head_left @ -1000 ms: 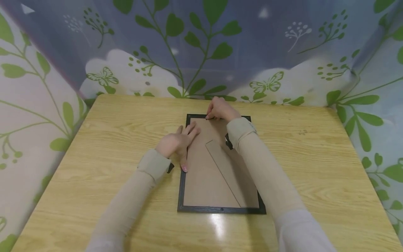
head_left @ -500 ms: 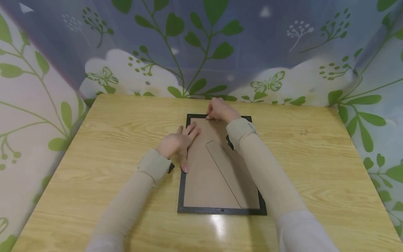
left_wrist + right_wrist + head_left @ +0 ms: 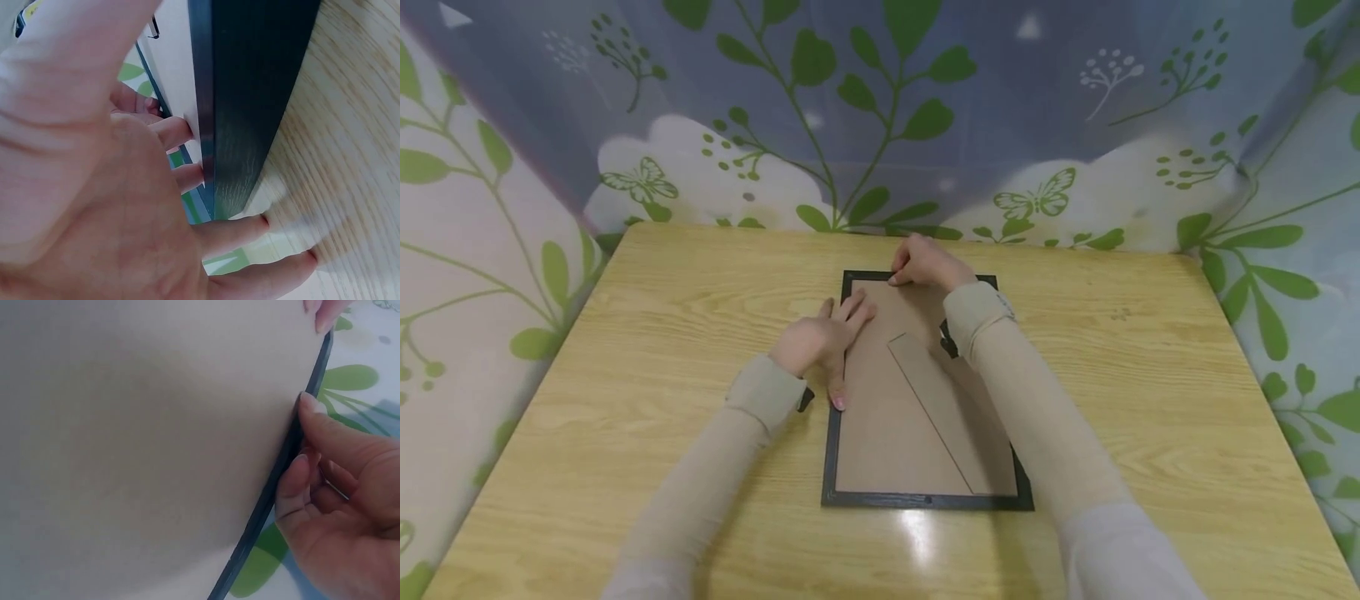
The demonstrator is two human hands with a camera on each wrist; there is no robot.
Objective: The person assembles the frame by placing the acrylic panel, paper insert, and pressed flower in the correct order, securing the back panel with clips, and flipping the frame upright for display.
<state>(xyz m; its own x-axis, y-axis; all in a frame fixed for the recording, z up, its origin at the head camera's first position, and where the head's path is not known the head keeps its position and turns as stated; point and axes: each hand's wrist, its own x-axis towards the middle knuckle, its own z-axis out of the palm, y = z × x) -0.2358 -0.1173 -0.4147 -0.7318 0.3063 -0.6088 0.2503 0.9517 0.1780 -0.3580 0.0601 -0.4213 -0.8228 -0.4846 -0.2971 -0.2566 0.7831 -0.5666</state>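
A black picture frame [image 3: 928, 501] lies back side up on the table, its brown backing board [image 3: 887, 433] facing me. A slanted stand flap [image 3: 936, 400] is cut into the board. My left hand [image 3: 820, 343] rests across the frame's left side with straight fingers. In the left wrist view some fingertips [image 3: 181, 132] press on the board, while two others touch the tabletop. My right hand [image 3: 928, 262] pinches the far edge of the frame. In the right wrist view its thumb lies at the inner edge of the frame bar [image 3: 265, 500], with curled fingers against the outside.
The wood-grain table [image 3: 685, 333] extends around the frame on all sides. A printed curtain [image 3: 1000, 100] with leaves and butterflies hangs along the back and both sides. A small dark metal clip [image 3: 154, 27] sticks up near the board's edge in the left wrist view.
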